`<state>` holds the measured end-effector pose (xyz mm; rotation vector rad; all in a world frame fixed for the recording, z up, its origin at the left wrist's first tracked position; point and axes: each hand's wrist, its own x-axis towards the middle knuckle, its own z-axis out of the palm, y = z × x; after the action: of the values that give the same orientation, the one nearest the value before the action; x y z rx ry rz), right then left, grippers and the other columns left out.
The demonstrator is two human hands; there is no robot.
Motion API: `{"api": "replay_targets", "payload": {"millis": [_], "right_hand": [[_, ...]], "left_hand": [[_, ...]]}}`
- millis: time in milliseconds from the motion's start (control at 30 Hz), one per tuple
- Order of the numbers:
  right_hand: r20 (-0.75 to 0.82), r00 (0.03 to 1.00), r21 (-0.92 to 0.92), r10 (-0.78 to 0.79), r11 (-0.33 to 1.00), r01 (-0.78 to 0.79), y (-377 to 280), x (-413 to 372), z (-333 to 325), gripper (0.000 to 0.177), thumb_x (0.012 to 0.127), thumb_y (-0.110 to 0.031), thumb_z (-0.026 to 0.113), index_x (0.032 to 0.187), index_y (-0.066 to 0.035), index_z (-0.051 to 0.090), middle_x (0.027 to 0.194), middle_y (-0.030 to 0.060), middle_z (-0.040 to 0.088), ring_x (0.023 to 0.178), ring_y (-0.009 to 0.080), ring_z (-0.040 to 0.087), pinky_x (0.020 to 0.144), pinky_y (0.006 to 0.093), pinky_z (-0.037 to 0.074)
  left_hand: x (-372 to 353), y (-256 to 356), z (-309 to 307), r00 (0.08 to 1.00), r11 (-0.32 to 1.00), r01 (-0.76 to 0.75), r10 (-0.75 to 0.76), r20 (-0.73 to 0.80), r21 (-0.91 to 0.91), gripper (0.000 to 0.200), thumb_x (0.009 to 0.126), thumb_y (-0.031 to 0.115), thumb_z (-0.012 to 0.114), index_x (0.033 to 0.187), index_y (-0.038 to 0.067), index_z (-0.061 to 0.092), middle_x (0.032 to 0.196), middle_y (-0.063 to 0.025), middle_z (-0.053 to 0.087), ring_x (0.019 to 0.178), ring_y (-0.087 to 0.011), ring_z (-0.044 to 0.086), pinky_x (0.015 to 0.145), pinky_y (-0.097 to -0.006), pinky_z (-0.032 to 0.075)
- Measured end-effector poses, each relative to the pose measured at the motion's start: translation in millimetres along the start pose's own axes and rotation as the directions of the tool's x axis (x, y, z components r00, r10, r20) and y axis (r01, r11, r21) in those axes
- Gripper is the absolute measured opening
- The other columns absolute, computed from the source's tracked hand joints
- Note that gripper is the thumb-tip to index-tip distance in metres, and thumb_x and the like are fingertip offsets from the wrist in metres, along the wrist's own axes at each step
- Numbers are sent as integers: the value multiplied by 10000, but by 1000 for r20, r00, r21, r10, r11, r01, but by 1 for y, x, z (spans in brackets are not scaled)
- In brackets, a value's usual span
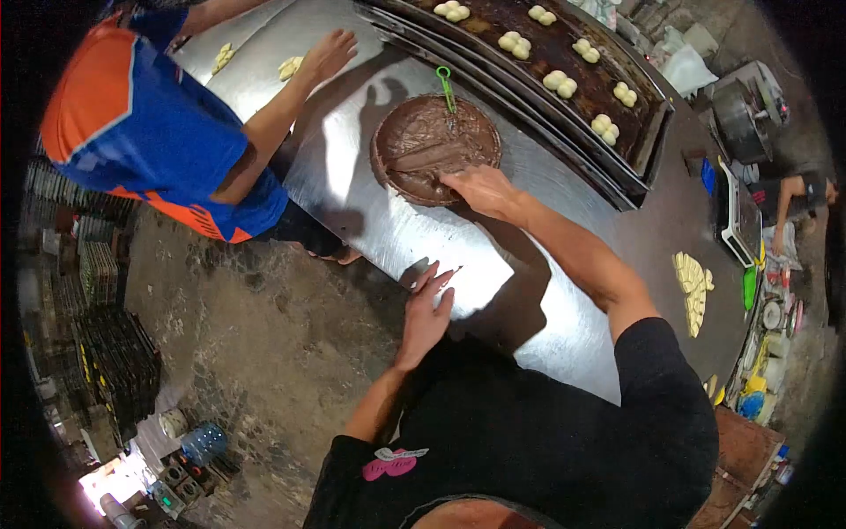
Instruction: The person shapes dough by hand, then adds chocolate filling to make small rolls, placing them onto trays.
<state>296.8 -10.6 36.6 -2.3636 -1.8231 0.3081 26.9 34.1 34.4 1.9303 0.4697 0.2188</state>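
Note:
A round bowl [375,167] full of thick brown paste [432,141] stands on the metal table. My right hand [483,189] reaches over its near rim, fingers curled together and tips in the paste. A green-handled tool [446,88] stands in the paste at the far side, its lower end hidden. My left hand [427,316] hovers near the table's front edge, fingers apart and holding nothing; dark smears show on its fingertips.
A co-worker in a blue and orange shirt [176,132] stands at left, one hand [330,55] over the table near dough pieces [290,68]. Stacked dark trays [608,172] hold clustered dough balls [515,44]. At right lie dough pieces [693,291] and a scale [738,212].

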Motion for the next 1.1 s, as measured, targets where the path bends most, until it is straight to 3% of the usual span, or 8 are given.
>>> {"api": "replay_targets", "payload": {"millis": [167, 400, 533, 800, 900, 967, 1033, 1100], "right_hand": [[133, 989, 443, 68, 888, -121, 14, 12, -28, 437, 796, 25, 505, 1215, -95, 545, 995, 215, 658, 917, 389, 631, 780, 460, 492], [158, 981, 260, 110, 954, -149, 5, 19, -8, 353, 831, -87, 536, 1181, -61, 563, 959, 144, 653, 908, 321, 639, 753, 424, 510], [500, 860, 857, 101, -196, -476, -18, -7, -24, 565, 699, 106, 452, 1236, -43, 550, 941, 69, 606, 772, 154, 598, 638, 271, 520], [387, 877, 747, 284, -655, -117, -67, -134, -26, 434, 822, 88, 430, 1248, 65, 509, 1074, 162, 622, 925, 219, 660, 798, 326, 586], [362, 788, 786, 499, -617, 30, -80, -172, -24, 410, 853, 61, 448, 1259, 45, 506, 1095, 142, 623, 964, 218, 647, 864, 331, 559], [131, 721, 989, 680, -44, -139, -99, -199, -13, 442, 869, 29, 487, 1309, 48, 457, 1173, 165, 607, 1047, 262, 623, 906, 341, 514], [-384, 651, 673, 654, 681, -288, -120, -215, -8, 495, 848, 21, 526, 1332, 50, 428, 1226, 288, 553, 1077, 344, 609, 854, 371, 519], [-442, 616, 642, 652, 709, -290, -128, -231, -6, 456, 855, 28, 526, 1307, 17, 475, 1114, 268, 607, 885, 331, 670, 705, 359, 553]], "left_hand": [[-7, -33, -34, 992, 992, 94, -100, -78, -78, 270, 913, 112, 579, 1172, 44, 618, 1261, -127, 570, 927, -218, 611, 762, -296, 494], [24, -31, -20, 961, 886, 268, -275, 36, -379, 266, 953, 126, 536, 1196, 41, 604, 1228, -125, 584, 958, -197, 609, 806, -299, 510], [48, -2, 9, 926, 512, 287, -365, 97, -810, 349, 976, 144, 514, 1285, -17, 512, 1255, -140, 550, 1104, -225, 571, 908, -396, 520], [31, 31, 50, 952, 533, 147, -306, -28, -833, 178, 948, 135, 571, 1041, -17, 582, 970, -73, 619, 894, -134, 608, 805, -278, 507], [20, 44, 68, 958, 553, 164, -288, -2, -817, 195, 933, 124, 586, 1061, -22, 582, 973, -92, 624, 887, -145, 619, 822, -279, 513], [13, 61, 83, 952, 575, 224, -302, 50, -787, 189, 919, 82, 585, 1070, -32, 590, 991, -95, 623, 885, -145, 616, 814, -278, 528], [-1, 69, 99, 965, 643, 213, -256, 55, -736, 180, 910, 59, 587, 1064, -34, 596, 997, -88, 619, 878, -143, 612, 810, -275, 529], [-11, 78, 105, 979, 756, 178, -199, 38, -629, 144, 884, 1, 596, 1024, -35, 609, 1025, -76, 604, 910, -147, 592, 824, -284, 514]]}}
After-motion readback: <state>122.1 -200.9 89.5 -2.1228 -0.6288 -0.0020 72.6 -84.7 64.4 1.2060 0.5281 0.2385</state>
